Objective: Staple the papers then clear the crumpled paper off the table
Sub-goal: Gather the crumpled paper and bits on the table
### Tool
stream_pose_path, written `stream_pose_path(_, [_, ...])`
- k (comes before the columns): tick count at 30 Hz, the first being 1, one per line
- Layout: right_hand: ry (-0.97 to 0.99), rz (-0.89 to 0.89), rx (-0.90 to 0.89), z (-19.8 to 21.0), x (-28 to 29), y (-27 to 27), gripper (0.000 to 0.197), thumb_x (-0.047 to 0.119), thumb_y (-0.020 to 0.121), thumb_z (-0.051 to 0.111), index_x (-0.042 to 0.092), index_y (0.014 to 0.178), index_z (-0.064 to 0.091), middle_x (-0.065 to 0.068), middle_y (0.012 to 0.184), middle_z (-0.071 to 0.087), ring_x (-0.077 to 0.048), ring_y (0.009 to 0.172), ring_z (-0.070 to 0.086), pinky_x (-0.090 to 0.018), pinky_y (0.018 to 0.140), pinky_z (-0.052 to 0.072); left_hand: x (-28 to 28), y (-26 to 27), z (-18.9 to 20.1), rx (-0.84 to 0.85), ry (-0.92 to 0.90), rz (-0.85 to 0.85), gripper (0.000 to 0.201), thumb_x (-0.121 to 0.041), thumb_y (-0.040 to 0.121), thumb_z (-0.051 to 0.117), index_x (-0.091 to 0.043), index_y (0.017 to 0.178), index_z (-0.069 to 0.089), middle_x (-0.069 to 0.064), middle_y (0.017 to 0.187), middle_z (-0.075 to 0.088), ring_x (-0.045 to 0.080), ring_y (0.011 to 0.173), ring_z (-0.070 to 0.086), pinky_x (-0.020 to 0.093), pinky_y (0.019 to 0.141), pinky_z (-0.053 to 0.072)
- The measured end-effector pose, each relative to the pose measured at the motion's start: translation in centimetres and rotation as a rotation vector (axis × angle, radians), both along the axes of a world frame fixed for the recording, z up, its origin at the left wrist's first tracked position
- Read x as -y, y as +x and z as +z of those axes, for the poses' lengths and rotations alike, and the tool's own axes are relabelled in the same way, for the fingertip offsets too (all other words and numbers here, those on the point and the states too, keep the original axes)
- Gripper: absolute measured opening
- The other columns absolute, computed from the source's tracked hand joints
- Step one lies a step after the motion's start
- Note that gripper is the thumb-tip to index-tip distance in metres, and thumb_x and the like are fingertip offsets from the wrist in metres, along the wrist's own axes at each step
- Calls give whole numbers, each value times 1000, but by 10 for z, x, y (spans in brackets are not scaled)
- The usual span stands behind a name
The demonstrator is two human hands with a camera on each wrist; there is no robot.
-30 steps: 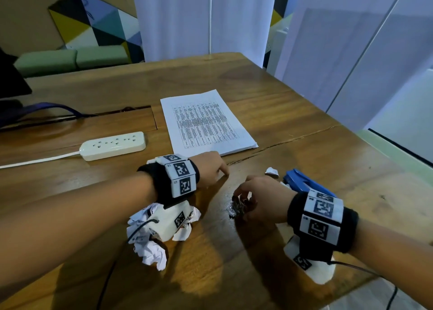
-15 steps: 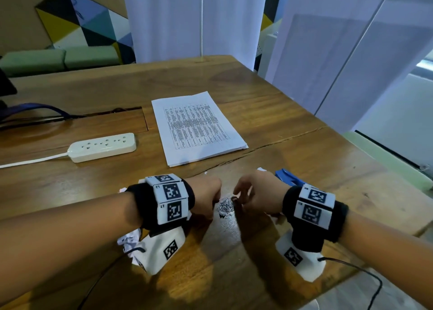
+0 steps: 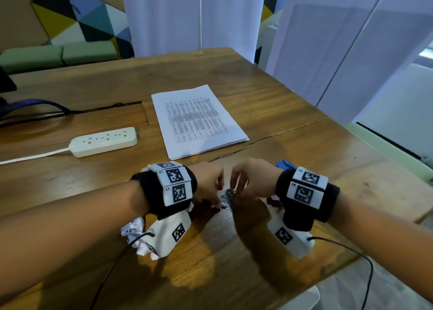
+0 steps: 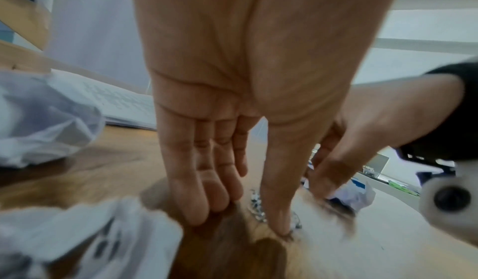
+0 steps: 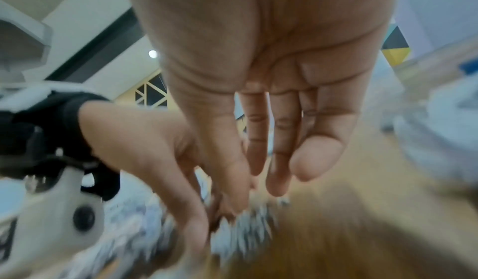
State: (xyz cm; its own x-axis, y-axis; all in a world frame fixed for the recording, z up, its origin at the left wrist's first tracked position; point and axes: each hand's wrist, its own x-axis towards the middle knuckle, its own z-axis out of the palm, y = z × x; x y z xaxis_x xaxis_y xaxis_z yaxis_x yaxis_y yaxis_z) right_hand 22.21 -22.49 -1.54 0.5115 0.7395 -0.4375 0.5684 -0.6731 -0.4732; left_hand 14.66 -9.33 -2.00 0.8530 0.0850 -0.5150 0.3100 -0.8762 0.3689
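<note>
A stack of printed papers [image 3: 199, 122] lies flat beyond my hands. Between the hands sits a small silver heap of staples [image 3: 226, 196]. My left hand [image 3: 219, 203] points down with fairly straight fingers; its thumb tip presses on the staples [image 4: 258, 207]. My right hand [image 3: 234, 193] reaches down from the other side, thumb and forefinger pinching at the staples [image 5: 245, 228]. The blue stapler [image 3: 284, 164] is mostly hidden behind the right hand. A crumpled paper [image 3: 134, 230] lies under my left wrist. Another crumpled paper [image 4: 354, 193] lies by the right hand.
A white power strip [image 3: 105, 141] with its cord lies at the left of the wooden table [image 3: 234, 87]. The table's right edge [image 3: 379, 150] runs close to my right arm. Dark cables and a cable slot [image 3: 46, 113] lie at the far left.
My left hand has moved from near the papers' corner to the staple heap, and both hands now meet around it. The papers and power strip have not moved.
</note>
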Motion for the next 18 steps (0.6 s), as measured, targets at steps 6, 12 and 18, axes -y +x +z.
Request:
stream_pose_path(6, [201,-256,173,52,21,76,10,16,78,73,19,77,64,6,72,65,-13,59,59,-25,58,52,-10,5,-2,-25,106,-133,40,-21,79,72,-25,111,49,-8,92,59,11,89,56,18,66,42])
stream_pose_path(12, [116,-604,264,20,52,176,4,21,70,72,19,73,73,-7,86,75,-21,65,64,-44,80,59,-12,8,-10,-57,246,-280,29,-31,84,66,-32,104,45,-9,102,56,12,99,55,25,78,46])
stream_pose_path(18, [-10,-555,373,-13,48,199,17,24,76,72,20,92,75,-7,94,74,-26,83,68,-31,76,56,-15,28,1,24,273,-305,36,-33,86,63,-26,119,49,-6,110,57,12,101,53,25,87,46])
